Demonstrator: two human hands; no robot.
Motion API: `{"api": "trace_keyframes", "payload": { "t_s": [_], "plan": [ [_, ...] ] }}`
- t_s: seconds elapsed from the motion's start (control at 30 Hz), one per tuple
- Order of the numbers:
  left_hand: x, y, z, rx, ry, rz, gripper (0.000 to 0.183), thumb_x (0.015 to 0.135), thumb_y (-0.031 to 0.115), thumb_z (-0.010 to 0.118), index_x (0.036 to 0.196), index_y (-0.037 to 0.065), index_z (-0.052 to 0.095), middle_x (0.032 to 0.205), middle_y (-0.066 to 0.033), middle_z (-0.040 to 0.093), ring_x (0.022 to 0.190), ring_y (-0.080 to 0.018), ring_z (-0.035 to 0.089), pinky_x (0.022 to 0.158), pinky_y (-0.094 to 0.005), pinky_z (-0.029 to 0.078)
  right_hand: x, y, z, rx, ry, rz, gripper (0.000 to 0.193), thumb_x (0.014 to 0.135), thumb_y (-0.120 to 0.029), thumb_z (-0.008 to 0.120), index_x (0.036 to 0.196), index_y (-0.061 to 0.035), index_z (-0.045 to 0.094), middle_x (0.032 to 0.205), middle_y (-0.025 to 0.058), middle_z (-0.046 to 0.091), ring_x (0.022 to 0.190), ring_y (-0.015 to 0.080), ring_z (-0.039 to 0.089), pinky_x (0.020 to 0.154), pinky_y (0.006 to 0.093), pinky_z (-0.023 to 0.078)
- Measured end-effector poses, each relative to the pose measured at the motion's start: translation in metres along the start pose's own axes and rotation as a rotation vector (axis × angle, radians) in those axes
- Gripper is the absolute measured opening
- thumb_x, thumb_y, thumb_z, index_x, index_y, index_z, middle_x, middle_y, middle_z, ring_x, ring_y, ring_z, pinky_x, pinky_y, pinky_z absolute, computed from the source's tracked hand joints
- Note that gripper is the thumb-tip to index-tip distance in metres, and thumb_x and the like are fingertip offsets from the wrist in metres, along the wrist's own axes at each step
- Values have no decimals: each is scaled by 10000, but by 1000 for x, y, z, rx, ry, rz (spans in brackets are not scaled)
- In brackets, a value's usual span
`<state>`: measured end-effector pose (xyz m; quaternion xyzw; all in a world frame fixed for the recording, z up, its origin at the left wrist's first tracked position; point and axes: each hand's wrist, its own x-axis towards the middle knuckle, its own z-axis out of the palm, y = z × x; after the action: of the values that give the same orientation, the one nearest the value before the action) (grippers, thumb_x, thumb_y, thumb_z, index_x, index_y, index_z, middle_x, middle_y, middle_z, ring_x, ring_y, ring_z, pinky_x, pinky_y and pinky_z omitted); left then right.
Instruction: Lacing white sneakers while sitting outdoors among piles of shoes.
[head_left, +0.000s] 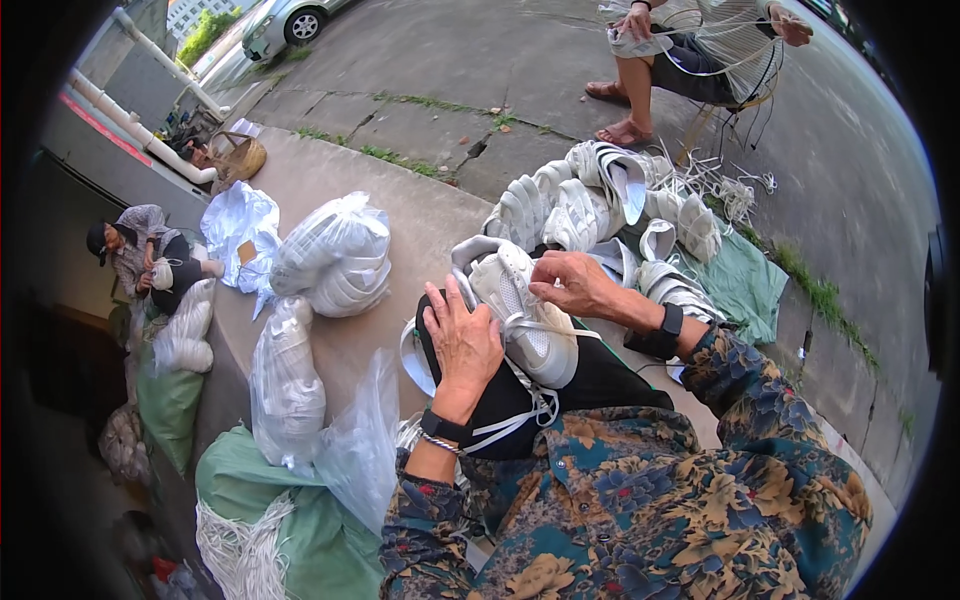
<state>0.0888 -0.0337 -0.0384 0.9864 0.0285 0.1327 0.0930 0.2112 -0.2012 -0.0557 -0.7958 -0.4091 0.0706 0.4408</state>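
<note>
A white sneaker (545, 340) rests on my lap, toe toward me, over black cloth (620, 380). A white shoelace (545, 326) crosses its front, and loose lace hangs beside the toe. Along the shoe's left side lies my left hand (462, 345), its fingers stretched and slightly apart, touching the upper near the collar. My right hand (580, 288) is at the right edge of the lacing, thumb and finger closed in a pinch. What sits between those fingertips is too small to make out.
Several white sneakers (575, 215) are heaped ahead on green sacking (755, 285). Clear bags of laces (335, 255) and a green sack (330, 530) with a lace bundle (240, 540) lie left. One person (150, 250) sits far left, another (690, 60) at the top with laces.
</note>
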Motion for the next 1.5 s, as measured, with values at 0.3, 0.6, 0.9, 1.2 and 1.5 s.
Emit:
{"api": "trace_keyframes", "payload": {
  "t_s": [0.3,0.6,0.9,1.2,1.5],
  "plan": [
    [12,17,16,-25,-96,-197,191,696,108,597,814,-35,643,1352,-278,254,1250,-507,206,960,-592,248,23,-20,-5,-508,-335,-253,109,678,-105,552,768,-56,516,620,130,569,576,326,574,504,430,430],
    [-45,116,-28,-758,-35,415,49,773,-9,547,810,12,523,676,-124,498,581,-331,531,502,-356,430,34,-33,-24,-573,-603,-176,224,661,-141,576,868,-58,564,705,139,608,713,323,616,576,422,453],
    [13,24,30,-1023,-50,-471,80,802,63,565,839,-7,578,621,-10,574,479,-52,501,404,-198,369,31,-12,-29,-400,-615,-284,192,725,-71,533,915,-51,556,749,142,612,741,327,610,634,423,457],
    [33,18,41,-402,-93,-167,139,718,78,578,820,19,653,725,-169,636,685,-270,638,632,-344,492,20,3,-20,-267,-404,-439,151,717,-64,531,866,-44,546,631,169,575,610,359,581,538,432,445],
    [30,21,28,-552,-165,-223,118,718,87,597,804,6,595,672,-141,609,621,-268,608,594,-365,467,15,4,-16,-270,-332,-410,116,694,-99,582,772,-31,528,585,169,543,585,362,563,509,438,422]
  ]
}}
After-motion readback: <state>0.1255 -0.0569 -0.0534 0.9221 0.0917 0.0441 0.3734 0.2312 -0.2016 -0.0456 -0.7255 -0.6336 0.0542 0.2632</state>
